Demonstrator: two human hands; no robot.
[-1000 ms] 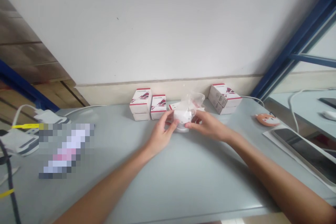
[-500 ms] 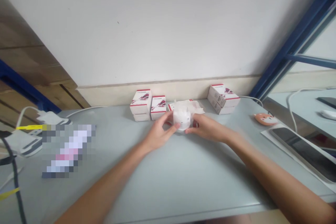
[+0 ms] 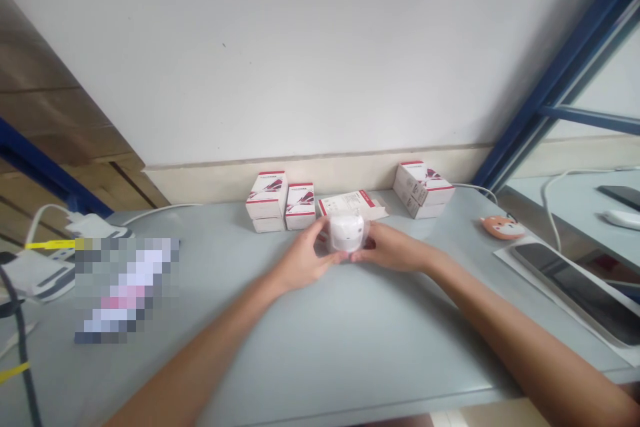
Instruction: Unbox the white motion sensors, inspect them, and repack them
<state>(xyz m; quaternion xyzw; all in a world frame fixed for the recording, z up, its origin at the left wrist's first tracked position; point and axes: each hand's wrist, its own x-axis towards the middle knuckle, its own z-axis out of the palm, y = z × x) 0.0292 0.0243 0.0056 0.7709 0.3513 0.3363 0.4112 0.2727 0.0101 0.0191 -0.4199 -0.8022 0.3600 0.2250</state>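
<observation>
From where I'm standing, the grey desk (image 3: 310,340) is the biggest thing in front of the person, and I'll place the rest by it. Near its right edge lies a long dark-faced slab (image 3: 575,290) on a white sheet. Along the desk's back edge, right of its middle, is the right stack (image 3: 425,190): two white-and-red cartons, one upon the other. The left stack (image 3: 266,200), also two cartons, is at the back edge left of the middle. Both stacks look closed, so I can't see what they hold. At the back middle of the desk a flat-lying carton (image 3: 345,202) shows its red trim; its inside is hidden too. A single carton (image 3: 300,207) sits at the back, just left of the desk's middle, closed as well.

The left hand (image 3: 307,253) and right hand (image 3: 393,247) are over the desk's middle, fingers curled narrowly, one gripping each side of a rounded white device (image 3: 347,232). Clear plastic seems to wrap it; whether its base touches the desk I can't tell.
</observation>
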